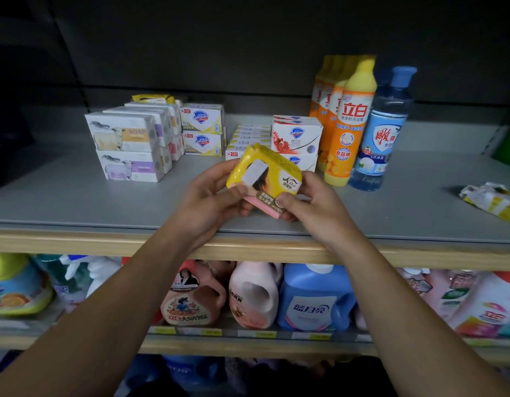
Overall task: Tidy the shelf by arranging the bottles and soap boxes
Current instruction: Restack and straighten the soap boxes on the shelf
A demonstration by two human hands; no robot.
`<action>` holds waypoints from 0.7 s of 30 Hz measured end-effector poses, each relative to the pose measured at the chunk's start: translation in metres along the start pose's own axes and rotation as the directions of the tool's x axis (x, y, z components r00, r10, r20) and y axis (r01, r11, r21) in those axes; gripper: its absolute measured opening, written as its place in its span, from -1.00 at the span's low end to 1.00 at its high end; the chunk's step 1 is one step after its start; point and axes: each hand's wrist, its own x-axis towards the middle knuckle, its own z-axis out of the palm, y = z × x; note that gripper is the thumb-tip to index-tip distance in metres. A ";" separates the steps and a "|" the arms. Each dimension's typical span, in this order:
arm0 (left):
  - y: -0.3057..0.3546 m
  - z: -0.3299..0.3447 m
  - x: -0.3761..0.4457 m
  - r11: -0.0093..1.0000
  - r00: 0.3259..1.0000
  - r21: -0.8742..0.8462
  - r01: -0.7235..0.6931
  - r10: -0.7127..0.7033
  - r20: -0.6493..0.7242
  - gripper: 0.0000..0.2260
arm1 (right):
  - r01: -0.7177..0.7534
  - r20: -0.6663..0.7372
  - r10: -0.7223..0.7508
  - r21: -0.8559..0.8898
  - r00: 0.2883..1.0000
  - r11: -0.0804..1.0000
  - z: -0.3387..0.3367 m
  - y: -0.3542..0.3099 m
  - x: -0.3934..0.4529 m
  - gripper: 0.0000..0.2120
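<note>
Two bare forearms, left hand (208, 193) and right hand (314, 210), apparently no sleeves, rings or watch.

Readable text: "Safeguard" on the yellow-white soap boxes (202, 119) at far centre; "Safeguard DETOX" on the white-red box (296, 136); "SOAP" on the sheep-print box (120, 136) at left; "立白" on the orange bottle (351, 121); "蓝月亮" on the blue jug (312, 299) on the lower shelf. Other print too small.

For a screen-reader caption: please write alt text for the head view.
Both hands, left hand and right hand, hold a yellow soap pack above a grey shelf with stacked soap boxes and dish-soap bottles.
</note>
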 end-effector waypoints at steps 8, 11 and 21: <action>0.000 0.005 -0.004 0.989 0.998 0.140 -0.046 0.053 -0.045 -0.64 | 0.037 -0.082 -0.053 -0.186 0.995 0.982 -0.003 0.000 -0.003 -0.68; 0.001 0.006 -0.003 0.992 0.995 0.123 0.000 0.011 -0.095 -0.76 | 0.034 -0.116 -0.052 -0.156 0.992 0.987 -0.001 -0.005 -0.004 -0.63; -0.010 0.065 0.011 0.978 0.974 0.117 0.176 -0.155 -0.168 -0.80 | 0.183 0.059 -0.193 -0.661 0.979 0.727 -0.040 -0.019 -0.020 -0.15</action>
